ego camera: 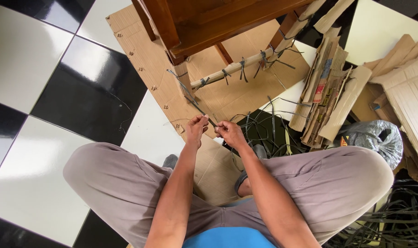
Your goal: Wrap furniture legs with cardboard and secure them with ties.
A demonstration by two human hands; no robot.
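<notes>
Hands, left hand (pixel 196 127) and right hand (pixel 229 132), pinch a thin dark plastic strap (pixel 190 98) running toward eleven o'clock; brown wooden furniture (pixel 204 23) is cut off at twelve.

Bright, even daylight fills the view. The glossy checkered floor tiles (pixel 39 59) carry soft white glare patches at the left. Shadows are faint and diffuse. Focus is sharp throughout, with mild wide-angle stretching toward the edges.
</notes>
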